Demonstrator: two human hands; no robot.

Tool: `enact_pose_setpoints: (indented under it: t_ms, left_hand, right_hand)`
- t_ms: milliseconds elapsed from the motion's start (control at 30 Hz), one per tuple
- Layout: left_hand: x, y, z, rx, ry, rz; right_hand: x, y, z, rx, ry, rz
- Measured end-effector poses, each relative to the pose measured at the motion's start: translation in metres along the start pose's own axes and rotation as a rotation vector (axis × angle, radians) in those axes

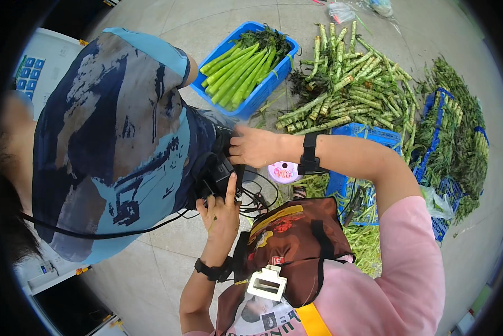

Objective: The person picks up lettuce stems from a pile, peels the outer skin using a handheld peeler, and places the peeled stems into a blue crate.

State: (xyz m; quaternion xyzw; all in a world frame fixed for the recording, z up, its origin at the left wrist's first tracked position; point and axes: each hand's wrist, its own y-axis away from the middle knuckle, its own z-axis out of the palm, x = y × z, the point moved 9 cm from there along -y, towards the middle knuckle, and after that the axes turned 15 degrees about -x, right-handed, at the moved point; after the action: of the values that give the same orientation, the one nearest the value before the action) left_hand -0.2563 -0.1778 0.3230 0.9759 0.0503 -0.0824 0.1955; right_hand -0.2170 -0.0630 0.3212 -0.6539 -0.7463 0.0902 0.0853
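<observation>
At the waist of another person in a blue and grey patterned shirt (pixel 134 134) is a black electronic box (pixel 220 171) with cables. My left hand (pixel 220 218) holds its lower part, index finger stretched up along its side. From the right, my right hand (pixel 255 147) reaches to the upper side of the same box, its fingers bent against it. Part of the right fingertips is hidden by the box and clothing. Both my wrists wear black straps. Black cables (pixel 260 193) hang from the box between us.
A blue crate (pixel 285 70) of peeled green stalks stands beyond the other person. Unpeeled stalks (pixel 358 84) lie piled on the floor, with leafy bundles (pixel 470 134) farther right. A lilac round stool (pixel 284 172) and another blue crate (pixel 336 190) stand beside my right arm.
</observation>
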Motion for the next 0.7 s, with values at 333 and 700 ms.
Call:
enact_pose_setpoints:
  t_ms: [333, 700]
  left_hand:
    - [0.001, 0.000, 0.008, 0.011, -0.023, -0.020]
    - [0.006, 0.016, -0.016, 0.295, 0.101, 0.016]
  right_hand:
    - [0.004, -0.001, -0.006, -0.128, -0.098, -0.038]
    - [-0.006, 0.015, 0.008, -0.104, -0.169, -0.055]
